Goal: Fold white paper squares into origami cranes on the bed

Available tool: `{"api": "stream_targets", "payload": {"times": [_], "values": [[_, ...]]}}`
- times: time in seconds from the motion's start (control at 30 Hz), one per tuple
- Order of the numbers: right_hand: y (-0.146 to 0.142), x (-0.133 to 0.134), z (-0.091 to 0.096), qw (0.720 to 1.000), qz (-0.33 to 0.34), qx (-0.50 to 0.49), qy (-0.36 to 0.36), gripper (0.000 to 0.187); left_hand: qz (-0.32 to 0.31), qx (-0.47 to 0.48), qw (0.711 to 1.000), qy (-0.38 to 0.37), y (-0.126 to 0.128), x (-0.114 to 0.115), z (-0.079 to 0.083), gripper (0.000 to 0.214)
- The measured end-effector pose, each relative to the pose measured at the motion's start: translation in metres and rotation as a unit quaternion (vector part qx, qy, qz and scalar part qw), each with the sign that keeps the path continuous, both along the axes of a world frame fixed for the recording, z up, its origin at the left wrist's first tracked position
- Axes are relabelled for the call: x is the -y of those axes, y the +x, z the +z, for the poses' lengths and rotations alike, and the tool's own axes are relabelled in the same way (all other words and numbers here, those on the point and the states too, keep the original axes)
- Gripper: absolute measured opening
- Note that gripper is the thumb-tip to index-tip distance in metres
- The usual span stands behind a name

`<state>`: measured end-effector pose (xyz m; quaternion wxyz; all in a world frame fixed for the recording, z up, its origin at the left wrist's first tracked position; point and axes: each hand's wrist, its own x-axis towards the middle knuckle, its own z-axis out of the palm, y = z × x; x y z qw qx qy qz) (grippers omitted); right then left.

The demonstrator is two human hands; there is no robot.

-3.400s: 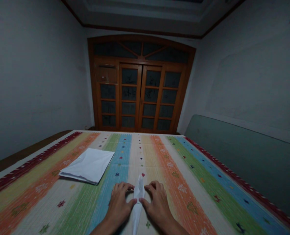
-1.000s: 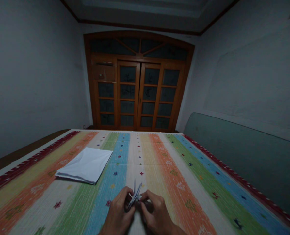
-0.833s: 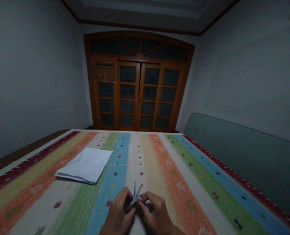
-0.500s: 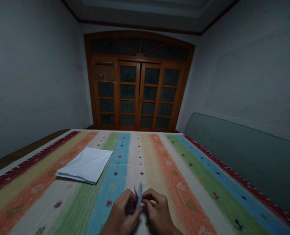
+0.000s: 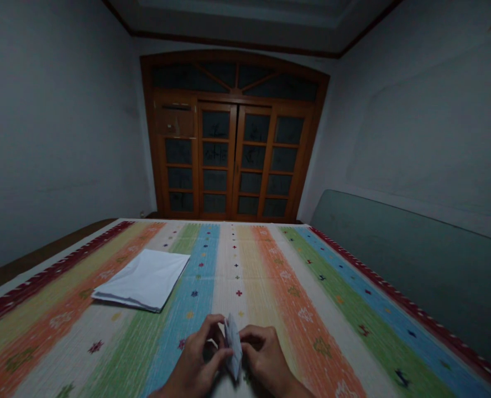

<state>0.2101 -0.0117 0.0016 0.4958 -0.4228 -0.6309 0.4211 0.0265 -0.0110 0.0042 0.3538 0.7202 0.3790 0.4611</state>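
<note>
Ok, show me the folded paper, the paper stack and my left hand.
Folded paper [image 5: 234, 341], head view: middle of its visible face.
Paper stack [image 5: 145, 278], head view: its top sheet.
Left hand [image 5: 196, 356], head view: back of the hand.

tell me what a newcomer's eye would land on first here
Probably the brightly striped tablecloth, spreading across the lower half. Next come the white paper stack lying on its left side and, at bottom centre, the folded paper gripped by the left hand, with the right hand beside it.
</note>
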Motion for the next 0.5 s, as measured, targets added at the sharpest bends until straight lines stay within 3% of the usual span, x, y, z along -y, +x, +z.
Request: {"api": "stream_targets", "payload": {"times": [0.13,0.5], "values": [[0.000,-0.001,-0.004,1.000,0.007,-0.010,-0.018,0.019,0.009,-0.034,0.999,0.014,-0.004,0.001,0.007,0.001],[0.001,0.000,-0.004,0.999,-0.011,-0.003,-0.034,0.018,0.019,-0.131,0.990,0.052,-0.010,0.004,0.020,0.017]]}}
